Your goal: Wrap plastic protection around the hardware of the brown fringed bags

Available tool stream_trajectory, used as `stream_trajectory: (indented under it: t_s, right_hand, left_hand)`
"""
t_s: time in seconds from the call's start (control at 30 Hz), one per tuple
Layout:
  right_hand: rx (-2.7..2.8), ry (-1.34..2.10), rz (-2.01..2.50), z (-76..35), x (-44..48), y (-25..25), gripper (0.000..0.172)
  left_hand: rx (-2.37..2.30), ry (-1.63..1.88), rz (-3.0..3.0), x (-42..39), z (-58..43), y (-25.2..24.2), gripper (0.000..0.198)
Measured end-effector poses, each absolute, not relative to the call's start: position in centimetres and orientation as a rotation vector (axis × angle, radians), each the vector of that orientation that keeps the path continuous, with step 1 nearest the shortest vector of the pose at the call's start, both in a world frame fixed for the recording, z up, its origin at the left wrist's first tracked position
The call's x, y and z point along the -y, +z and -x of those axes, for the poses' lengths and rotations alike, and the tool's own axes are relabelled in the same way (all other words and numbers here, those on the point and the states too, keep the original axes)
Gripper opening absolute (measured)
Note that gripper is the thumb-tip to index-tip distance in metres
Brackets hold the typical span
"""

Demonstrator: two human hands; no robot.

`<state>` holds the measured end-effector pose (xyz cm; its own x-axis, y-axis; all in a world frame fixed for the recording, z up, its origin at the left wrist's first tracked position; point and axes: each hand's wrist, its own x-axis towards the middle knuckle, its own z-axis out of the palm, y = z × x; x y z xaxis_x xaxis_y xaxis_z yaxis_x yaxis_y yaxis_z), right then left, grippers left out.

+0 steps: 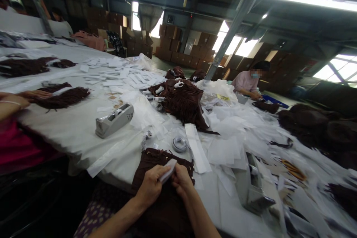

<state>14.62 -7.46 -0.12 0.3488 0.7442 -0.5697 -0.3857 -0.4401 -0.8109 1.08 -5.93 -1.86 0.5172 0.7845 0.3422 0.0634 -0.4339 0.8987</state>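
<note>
My left hand (152, 186) is closed on a folded strip of white paper (168, 170). From the other side, my right hand (181, 180) pinches the same strip's end with bent fingers. Both hands are just above a dark brown bag (152, 156) with small metal eyelets along its top edge, lying at the table's front edge and over my lap. Beyond the bag lies a coiled grey strap (179, 144). A long white paper strip (196, 148) is beside the coil.
Grey tape dispensers stand left (114, 121) and right (255, 189). Fringed brown bags (181, 96) are heaped mid-table. White paper pieces (122, 70) lie scattered behind. At left, another person's hand (39, 95) touches a fringed bag; a masked person (248, 80) works at far right.
</note>
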Motion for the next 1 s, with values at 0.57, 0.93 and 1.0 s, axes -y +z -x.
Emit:
stream_trajectory:
  t_s: [0.57, 0.93, 1.0]
  right_hand:
    - [0.48, 1.29, 1.333, -15.4, 8.2, -0.7, 0.045]
    - [0.67, 0.985, 1.665, -16.7, 6.6, -1.6, 0.052]
    - [0.686, 0.887, 1.737, -17.6, 6.9, -1.4, 0.049]
  left_hand:
    - [-0.802, 0.433, -1.089, 4.0, -0.8, 1.0, 0.046]
    - [-0.869, 0.515, -1.0, 3.9, -6.3, -0.5, 0.036]
    - [-0.876, 0.547, -1.03, 4.2, -6.6, -1.2, 0.037]
